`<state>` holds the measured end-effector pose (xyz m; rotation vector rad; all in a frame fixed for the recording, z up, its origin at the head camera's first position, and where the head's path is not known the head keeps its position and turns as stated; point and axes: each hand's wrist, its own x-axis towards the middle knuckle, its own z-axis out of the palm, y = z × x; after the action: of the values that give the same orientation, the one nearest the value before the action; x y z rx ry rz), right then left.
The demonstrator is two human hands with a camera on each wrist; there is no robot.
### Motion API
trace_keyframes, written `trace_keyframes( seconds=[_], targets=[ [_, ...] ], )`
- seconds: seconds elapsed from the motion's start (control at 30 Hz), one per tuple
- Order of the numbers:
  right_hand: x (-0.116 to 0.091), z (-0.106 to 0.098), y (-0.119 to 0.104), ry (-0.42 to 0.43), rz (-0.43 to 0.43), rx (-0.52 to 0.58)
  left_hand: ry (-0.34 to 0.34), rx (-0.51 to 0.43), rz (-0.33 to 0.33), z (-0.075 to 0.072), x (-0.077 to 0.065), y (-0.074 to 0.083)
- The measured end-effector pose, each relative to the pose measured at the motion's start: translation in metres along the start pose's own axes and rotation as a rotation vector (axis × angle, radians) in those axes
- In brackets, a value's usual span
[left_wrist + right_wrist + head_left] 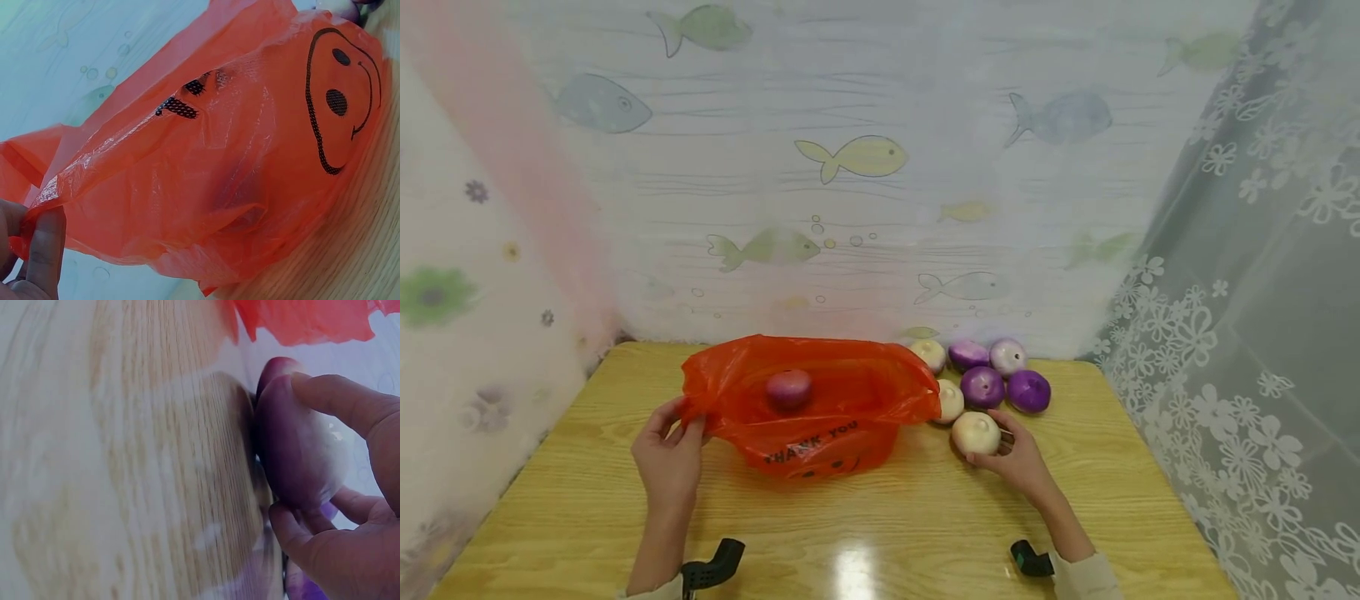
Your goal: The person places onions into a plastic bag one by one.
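A red plastic bag [835, 454] printed with THANK YOU and a smiling face stands on the table, its mouth held wide. My left hand [672, 450] pinches the bag's left edge between thumb and fingers; the left wrist view shows the bag film [187, 181] bunched in that grip. One purple onion [788, 389] shows inside the bag's mouth. To the right of the bag, my right hand [1017, 457] grips a pale-topped onion [976, 434]. In the right wrist view, thumb and fingers clasp opposite sides of this onion [300, 444], whose lower side is purple, close over the table.
Behind the right hand cluster several purple onions [982, 387] and pale ones [927, 356], near the table's back edge. A pale onion [951, 402] is partly covered by the bag's right side. A fish-patterned curtain [865, 208] hangs behind the wooden table [940, 533].
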<state>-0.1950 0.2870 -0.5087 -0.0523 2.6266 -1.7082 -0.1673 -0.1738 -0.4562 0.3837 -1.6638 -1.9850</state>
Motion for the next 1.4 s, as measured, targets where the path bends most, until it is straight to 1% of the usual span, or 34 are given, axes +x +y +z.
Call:
trace_keyframes(
  seconds=[0.13, 0.23, 0.37, 0.47, 0.6, 0.73, 0.87, 0.97, 1.2, 1.3, 1.4],
  targets=[
    [0.000, 0.001, 0.000, -0.003, -0.003, -0.005, 0.021, 0.004, -0.013, -0.002, 0.001, 0.001],
    [-0.001, 0.001, 0.000, -0.006, -0.005, -0.004, 0.027, 0.014, -0.012, -0.003, 0.001, 0.003],
    [-0.002, -0.001, 0.000, 0.007, -0.007, 0.000, 0.019, 0.008, -0.009, -0.004, 0.002, 0.002],
    [-0.003, -0.001, -0.001, 0.021, -0.009, -0.001, 0.017, -0.006, -0.018, -0.003, 0.002, 0.002],
    [-0.004, -0.001, 0.000, 0.045, -0.014, 0.005, 0.013, 0.005, -0.021, -0.003, 0.001, 0.002],
    [-0.006, 0.000, -0.001, 0.074, -0.028, 0.042, 0.019, 0.025, -0.029, -0.003, 0.000, 0.003],
    [-0.009, 0.002, -0.002, 0.100, -0.047, 0.088, 0.008, 0.020, -0.018, -0.004, 0.001, 0.002],
    [-0.011, 0.004, -0.005, 0.122, -0.061, 0.103, 0.002, 0.014, -0.007, -0.005, 0.002, 0.001],
    [-0.019, 0.012, -0.012, 0.181, -0.105, 0.129, 0.012, 0.025, -0.028, -0.004, 0.002, 0.003],
    [-0.023, 0.016, -0.016, 0.197, -0.137, 0.143, -0.004, 0.037, -0.030, -0.005, 0.002, 0.002],
    [-0.026, 0.020, -0.021, 0.200, -0.162, 0.163, -0.013, 0.030, -0.031, -0.005, 0.002, 0.003]
  ],
)
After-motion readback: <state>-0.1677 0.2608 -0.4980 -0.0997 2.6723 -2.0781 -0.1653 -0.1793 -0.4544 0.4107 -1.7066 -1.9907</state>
